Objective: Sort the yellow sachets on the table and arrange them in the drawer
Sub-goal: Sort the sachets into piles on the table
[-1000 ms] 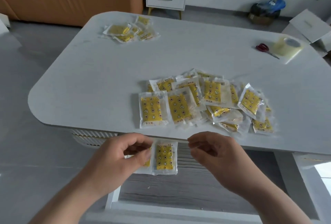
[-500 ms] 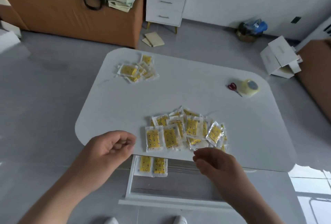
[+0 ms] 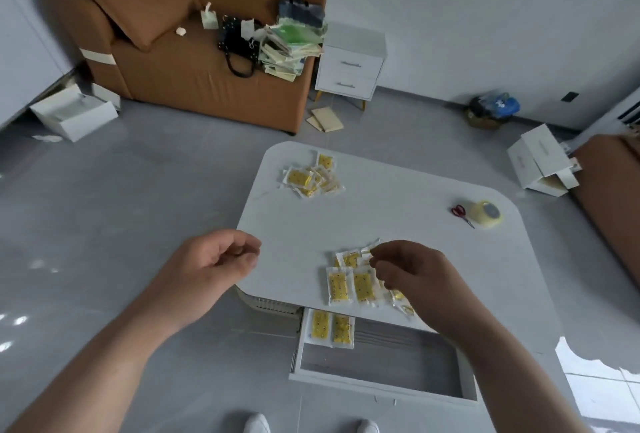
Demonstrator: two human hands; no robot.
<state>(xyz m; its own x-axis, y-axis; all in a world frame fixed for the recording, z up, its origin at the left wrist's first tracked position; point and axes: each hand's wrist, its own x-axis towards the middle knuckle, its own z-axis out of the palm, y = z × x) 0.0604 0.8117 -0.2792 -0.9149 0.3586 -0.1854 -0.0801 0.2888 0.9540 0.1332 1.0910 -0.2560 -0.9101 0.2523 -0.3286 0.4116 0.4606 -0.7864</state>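
Observation:
A pile of yellow sachets [image 3: 349, 285] lies at the near edge of the white table [image 3: 381, 197]. My right hand [image 3: 412, 273] hovers over this pile with curled fingers, its fingertips at the pile's far side; it hides part of the pile. A smaller heap of sachets [image 3: 311, 176] sits at the table's far left corner. Below the near edge the drawer [image 3: 381, 367] stands pulled out, with two sachets [image 3: 332, 327] side by side in its back left corner. My left hand [image 3: 214, 263] floats beyond the table's left edge, loosely curled and holding nothing.
Red scissors [image 3: 460, 212] and a roll of clear tape [image 3: 486, 213] lie at the table's right side. An orange sofa [image 3: 207, 69] and a white nightstand [image 3: 349, 65] stand behind. White boxes [image 3: 540, 162] sit on the floor at right.
The view has pulled up and back from the drawer. My right hand rose from the drawer front onto the sachet pile. My left hand lifted away from the drawer to the left.

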